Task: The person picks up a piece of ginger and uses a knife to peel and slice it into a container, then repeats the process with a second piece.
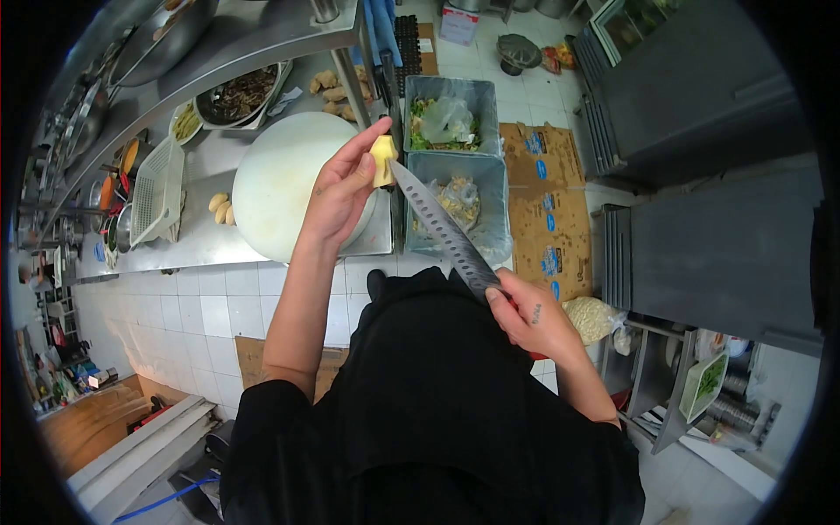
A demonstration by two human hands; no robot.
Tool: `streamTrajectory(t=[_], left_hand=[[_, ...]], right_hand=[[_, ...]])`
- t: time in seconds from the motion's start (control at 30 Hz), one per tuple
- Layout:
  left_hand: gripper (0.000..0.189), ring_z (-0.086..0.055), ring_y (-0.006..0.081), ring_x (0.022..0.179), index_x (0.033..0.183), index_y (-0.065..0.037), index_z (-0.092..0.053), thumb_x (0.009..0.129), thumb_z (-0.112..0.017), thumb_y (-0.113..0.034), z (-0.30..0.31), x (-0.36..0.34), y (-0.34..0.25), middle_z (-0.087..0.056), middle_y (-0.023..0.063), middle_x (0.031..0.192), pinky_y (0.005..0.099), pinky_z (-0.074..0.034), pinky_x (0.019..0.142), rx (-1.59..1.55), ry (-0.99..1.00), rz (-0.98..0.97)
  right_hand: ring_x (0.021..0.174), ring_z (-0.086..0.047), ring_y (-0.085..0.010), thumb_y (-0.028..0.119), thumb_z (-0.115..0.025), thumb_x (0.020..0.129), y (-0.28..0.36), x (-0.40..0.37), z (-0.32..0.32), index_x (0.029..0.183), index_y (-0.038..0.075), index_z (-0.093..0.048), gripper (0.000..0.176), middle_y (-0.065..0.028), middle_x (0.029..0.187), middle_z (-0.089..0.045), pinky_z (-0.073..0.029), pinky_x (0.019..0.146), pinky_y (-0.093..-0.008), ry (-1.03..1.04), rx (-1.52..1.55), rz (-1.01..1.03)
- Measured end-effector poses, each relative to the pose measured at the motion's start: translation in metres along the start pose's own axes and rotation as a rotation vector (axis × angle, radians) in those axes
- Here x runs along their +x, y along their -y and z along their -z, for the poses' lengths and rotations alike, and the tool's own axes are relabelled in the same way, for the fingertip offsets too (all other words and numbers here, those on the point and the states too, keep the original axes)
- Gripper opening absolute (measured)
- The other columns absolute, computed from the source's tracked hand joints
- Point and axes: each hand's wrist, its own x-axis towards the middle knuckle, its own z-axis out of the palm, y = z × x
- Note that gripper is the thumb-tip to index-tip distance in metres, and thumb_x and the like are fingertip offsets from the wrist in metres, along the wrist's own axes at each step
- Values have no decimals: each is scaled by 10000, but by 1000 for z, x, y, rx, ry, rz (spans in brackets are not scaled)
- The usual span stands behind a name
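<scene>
My left hand point(339, 188) is raised over the right side of a round white cutting board point(276, 188), its fingers closed around a yellow, peeled piece of ginger point(383, 159). A long kitchen knife point(446, 229) with a row of hollows along its blade is in my right hand point(532, 313), the handle mostly hidden in the fist. The blade slants up and left, and its tip meets or nearly meets the ginger's right side. A few peeled pale pieces point(220, 208) lie left of the board on the steel counter point(197, 249).
Two lined grey bins stand right of the counter: the nearer bin point(503, 206) holds peelings, the farther bin point(494, 109) green scraps. Unpeeled ginger point(337, 92) lies behind the board. A white basket point(157, 192) sits at left, a steel shelf point(254, 57) overhangs, and cardboard point(551, 210) covers floor.
</scene>
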Motion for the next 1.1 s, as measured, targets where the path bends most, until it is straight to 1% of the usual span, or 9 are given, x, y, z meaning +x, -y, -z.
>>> streamTrajectory(t=[0.1, 0.17, 0.27, 0.43, 0.5, 0.57, 0.63, 0.97, 1.1], left_hand=[[464, -582, 150, 1253, 1504, -6, -518, 1078, -573, -182, 41, -1, 10, -623, 80, 1402, 312, -424, 1110, 203, -7, 38], [451, -581, 145, 1236, 1500, -27, -536, 1079, -575, -186, 83, 0, 22, -637, 68, 1376, 306, -426, 1098, 329, 2, 82], [381, -597, 107, 1086, 1439, -62, -621, 1064, -591, -119, 139, -1, 42, -685, 35, 1247, 254, -459, 1005, 387, -97, 197], [336, -579, 104, 972, 1380, -80, -678, 1060, -613, -159, 187, 3, 60, -688, 28, 1136, 252, -489, 902, 817, -189, 249], [341, -619, 151, 1085, 1386, -90, -672, 1063, -588, -160, 194, 5, 64, -683, 53, 1269, 294, -481, 997, 862, -193, 276], [331, -630, 168, 1076, 1358, -95, -693, 1037, -619, -133, 196, 6, 70, -701, 70, 1187, 300, -491, 985, 1107, -155, 64], [316, -640, 182, 1063, 1325, -97, -716, 1019, -639, -117, 197, 6, 72, -702, 79, 1127, 307, -502, 968, 1122, -162, 46], [316, -656, 193, 1100, 1313, -80, -728, 1020, -647, -165, 184, -1, 68, -717, 99, 1245, 304, -498, 988, 970, -227, 104], [292, -633, 141, 968, 1272, -88, -756, 989, -705, -139, 181, -1, 68, -700, 70, 1134, 278, -509, 915, 905, -273, 82]], right_hand=[[498, -564, -344, 169, -569, 1041, -13, 22, -9, 894, 29, -485, 220, -148, 571, -489, -411, 511, -419, 44, -9, 45], [445, -598, -225, 186, -519, 1060, -13, 51, -15, 892, 24, -500, 234, -83, 591, -528, -442, 467, -364, 246, 145, -146], [436, -603, -147, 194, -488, 1064, -33, 97, -45, 904, 14, -521, 243, -37, 655, -559, -461, 436, -324, 339, 221, -172], [446, -591, -154, 182, -504, 1061, -60, 139, -86, 962, 1, -565, 215, -33, 700, -570, -479, 445, -322, 430, 285, -208], [446, -586, -155, 178, -510, 1055, -60, 141, -94, 971, 1, -565, 203, -33, 699, -569, -477, 442, -324, 405, 341, -222], [446, -597, -165, 185, -509, 1045, -64, 143, -100, 979, -7, -568, 211, -36, 685, -560, -474, 443, -332, 408, 343, -234], [447, -607, -175, 193, -508, 1036, -67, 143, -104, 986, -14, -572, 222, -38, 670, -551, -471, 444, -341, 405, 350, -243], [426, -583, -194, 200, -511, 1008, -52, 135, -99, 964, -42, -569, 253, -77, 638, -542, -464, 448, -372, 365, 263, -275], [419, -570, -189, 194, -505, 1005, -49, 135, -96, 962, -38, -574, 246, -64, 639, -533, -459, 444, -366, 371, 266, -276]])
